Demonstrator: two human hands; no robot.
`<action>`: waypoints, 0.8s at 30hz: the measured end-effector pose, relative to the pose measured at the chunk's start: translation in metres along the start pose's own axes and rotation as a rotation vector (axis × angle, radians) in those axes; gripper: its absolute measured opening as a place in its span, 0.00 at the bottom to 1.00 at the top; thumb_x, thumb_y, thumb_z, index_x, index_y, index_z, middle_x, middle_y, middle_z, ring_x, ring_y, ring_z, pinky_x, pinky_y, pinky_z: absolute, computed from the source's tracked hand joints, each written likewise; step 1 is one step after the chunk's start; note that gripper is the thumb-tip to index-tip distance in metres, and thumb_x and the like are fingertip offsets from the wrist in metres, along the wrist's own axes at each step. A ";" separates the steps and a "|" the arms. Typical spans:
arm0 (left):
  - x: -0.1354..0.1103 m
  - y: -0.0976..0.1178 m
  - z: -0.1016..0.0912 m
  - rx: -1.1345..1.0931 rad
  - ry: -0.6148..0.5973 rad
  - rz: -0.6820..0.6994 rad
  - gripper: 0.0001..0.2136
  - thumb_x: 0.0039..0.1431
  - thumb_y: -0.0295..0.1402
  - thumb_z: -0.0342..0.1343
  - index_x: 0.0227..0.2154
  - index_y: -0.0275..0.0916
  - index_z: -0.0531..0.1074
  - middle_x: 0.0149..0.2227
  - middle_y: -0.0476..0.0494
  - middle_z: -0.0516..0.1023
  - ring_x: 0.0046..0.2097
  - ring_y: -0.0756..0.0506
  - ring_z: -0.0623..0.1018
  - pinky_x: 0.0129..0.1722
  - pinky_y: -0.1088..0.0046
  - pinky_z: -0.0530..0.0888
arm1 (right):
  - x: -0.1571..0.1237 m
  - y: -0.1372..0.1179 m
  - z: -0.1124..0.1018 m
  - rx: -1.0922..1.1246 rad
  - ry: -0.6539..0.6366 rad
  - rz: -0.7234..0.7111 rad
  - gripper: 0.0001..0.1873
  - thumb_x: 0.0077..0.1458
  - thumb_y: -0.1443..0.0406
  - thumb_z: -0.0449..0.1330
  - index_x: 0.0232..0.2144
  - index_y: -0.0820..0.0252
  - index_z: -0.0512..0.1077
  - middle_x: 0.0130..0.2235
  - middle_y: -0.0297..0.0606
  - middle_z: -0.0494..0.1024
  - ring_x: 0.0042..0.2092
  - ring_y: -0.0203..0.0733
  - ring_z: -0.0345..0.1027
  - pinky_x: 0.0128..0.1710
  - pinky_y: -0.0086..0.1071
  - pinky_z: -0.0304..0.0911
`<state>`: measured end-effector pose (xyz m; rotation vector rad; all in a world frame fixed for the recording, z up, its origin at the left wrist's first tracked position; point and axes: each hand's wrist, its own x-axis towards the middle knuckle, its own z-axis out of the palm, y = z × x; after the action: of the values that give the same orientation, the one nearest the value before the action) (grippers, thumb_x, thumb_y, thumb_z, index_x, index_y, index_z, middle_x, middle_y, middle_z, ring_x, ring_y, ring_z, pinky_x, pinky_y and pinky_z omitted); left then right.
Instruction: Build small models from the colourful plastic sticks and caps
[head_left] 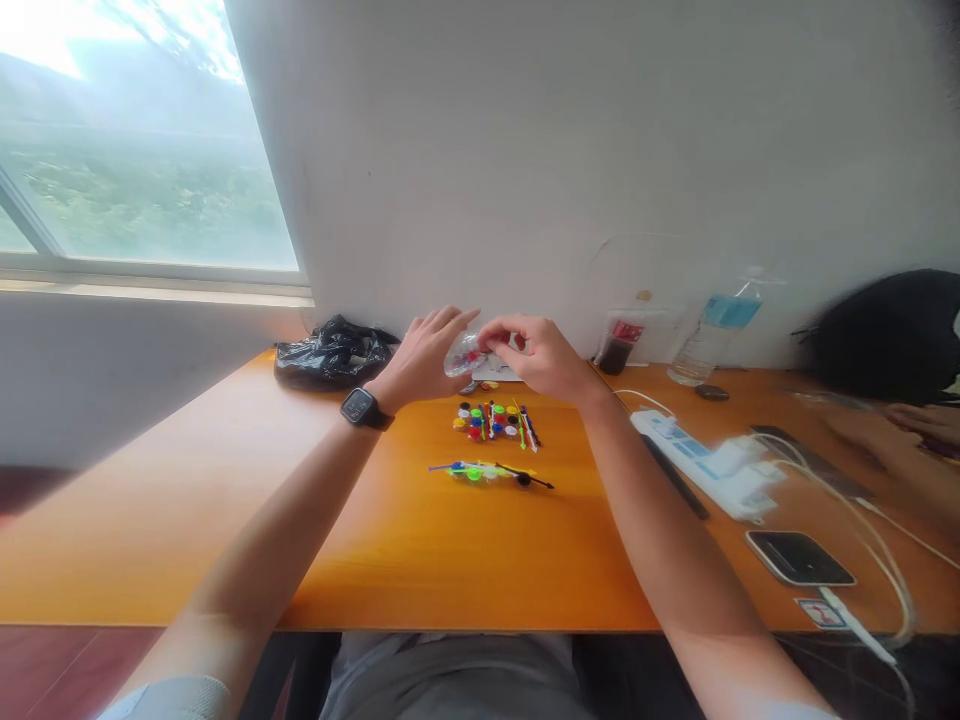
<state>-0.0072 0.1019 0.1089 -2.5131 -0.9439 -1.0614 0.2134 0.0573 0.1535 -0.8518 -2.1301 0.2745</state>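
Observation:
Above the far part of the table, my left hand (429,358) holds a small clear plastic bag (459,358) that has something red in it. Its upper fingers are fairly straight. My right hand (541,358) is beside the bag's right side, thumb and fingers curled together in a pinch; what they hold is too small to make out. Below the hands lie several small coloured plastic caps (474,434) with coloured arrow-shaped sticks (523,430) among them. Nearer me is a row of similar pieces, including a green cap (474,474) and a black arrow (538,483).
A black plastic bag (334,352) sits at the back left. To the right stand a dark drink bottle (619,348) and a clear bottle (705,340). A white power strip (694,455), cables and a phone (799,558) lie nearby. Another person's hand (874,440) rests at far right.

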 end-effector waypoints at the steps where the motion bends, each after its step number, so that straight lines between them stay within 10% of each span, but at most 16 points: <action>1: 0.000 0.002 -0.001 -0.006 0.012 -0.002 0.40 0.56 0.37 0.64 0.71 0.47 0.57 0.59 0.36 0.71 0.56 0.32 0.72 0.56 0.53 0.69 | 0.000 0.000 0.000 0.010 0.020 -0.002 0.12 0.66 0.63 0.56 0.41 0.57 0.79 0.41 0.38 0.83 0.40 0.44 0.71 0.40 0.36 0.62; 24: 0.002 0.003 -0.002 0.056 0.157 -0.061 0.39 0.56 0.35 0.60 0.71 0.47 0.55 0.59 0.37 0.71 0.58 0.31 0.70 0.57 0.50 0.66 | 0.003 -0.001 0.009 0.029 0.194 0.066 0.09 0.62 0.62 0.62 0.39 0.56 0.82 0.41 0.40 0.85 0.44 0.46 0.74 0.42 0.38 0.65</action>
<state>-0.0052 0.0992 0.1121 -2.3309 -0.9965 -1.2130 0.2049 0.0594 0.1499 -0.8956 -1.9162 0.2460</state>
